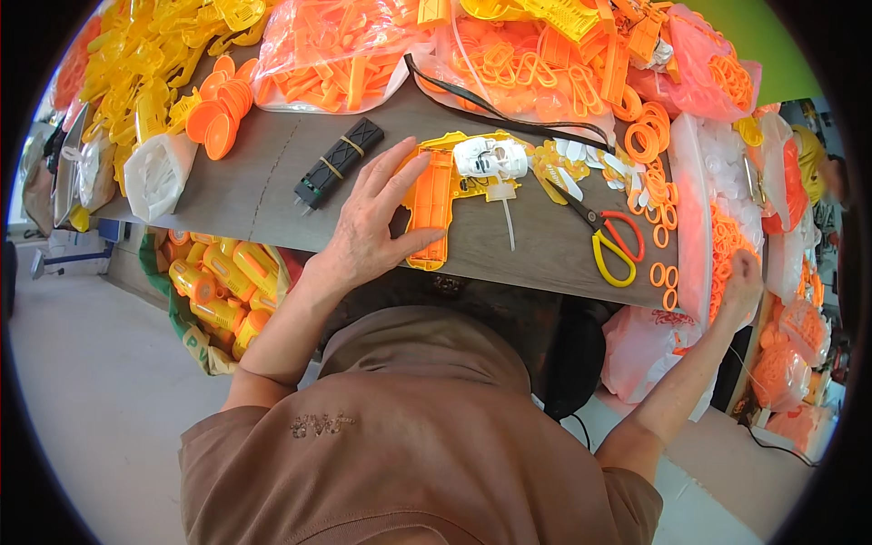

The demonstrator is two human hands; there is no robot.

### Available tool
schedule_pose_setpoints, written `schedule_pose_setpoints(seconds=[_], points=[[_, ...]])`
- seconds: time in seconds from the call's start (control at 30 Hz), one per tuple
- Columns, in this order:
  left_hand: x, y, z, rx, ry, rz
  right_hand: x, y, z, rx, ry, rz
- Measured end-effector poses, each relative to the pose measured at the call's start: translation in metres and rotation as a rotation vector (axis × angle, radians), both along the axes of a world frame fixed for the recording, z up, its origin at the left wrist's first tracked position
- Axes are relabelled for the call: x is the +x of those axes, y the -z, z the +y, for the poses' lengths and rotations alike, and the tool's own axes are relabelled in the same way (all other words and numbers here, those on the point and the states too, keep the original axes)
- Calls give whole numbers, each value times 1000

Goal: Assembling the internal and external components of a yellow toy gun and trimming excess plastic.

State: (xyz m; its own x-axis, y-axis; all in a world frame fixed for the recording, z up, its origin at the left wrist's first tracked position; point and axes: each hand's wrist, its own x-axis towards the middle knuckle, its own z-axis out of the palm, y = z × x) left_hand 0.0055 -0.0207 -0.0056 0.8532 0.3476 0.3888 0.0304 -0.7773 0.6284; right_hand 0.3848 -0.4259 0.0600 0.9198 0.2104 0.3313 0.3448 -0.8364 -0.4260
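Note:
My left hand (368, 222) lies with its fingers spread over the left edge of an orange rectangular part (431, 195), its thumb stretched across the lower end. That part sits in a yellow plastic toy shell (445, 141). A white mechanism (490, 158) is set in the shell's upper right, and a thin white tube (509, 218) sticks out below it. At the far right, my right hand (743, 289) reaches into a bag of small orange parts (727, 238), fingers curled together; whatever is between them is hidden.
Scissors (604, 236) with red and yellow handles lie mid-right, beside loose orange rings (647, 141). A black banded block (339, 163) lies to the left. Bags of orange parts (336, 64) and yellow pieces (136, 82) line the back. A sack of yellow parts (222, 282) stands below the table.

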Motion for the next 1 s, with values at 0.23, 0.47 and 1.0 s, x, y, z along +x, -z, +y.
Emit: schedule_pose_setpoints(seconds=[0.23, 0.47, 1.0], points=[[-5, -22, -10, 80, -76, -266, -144, -27, 133, 733, -516, 351], [2, -53, -36, -553, 193, -15, -244, 23, 240, 998, -874, 1122], [-12, -27, -21, -1148, 215, -159, -272, 46, 222, 1084, -931, 1481]])
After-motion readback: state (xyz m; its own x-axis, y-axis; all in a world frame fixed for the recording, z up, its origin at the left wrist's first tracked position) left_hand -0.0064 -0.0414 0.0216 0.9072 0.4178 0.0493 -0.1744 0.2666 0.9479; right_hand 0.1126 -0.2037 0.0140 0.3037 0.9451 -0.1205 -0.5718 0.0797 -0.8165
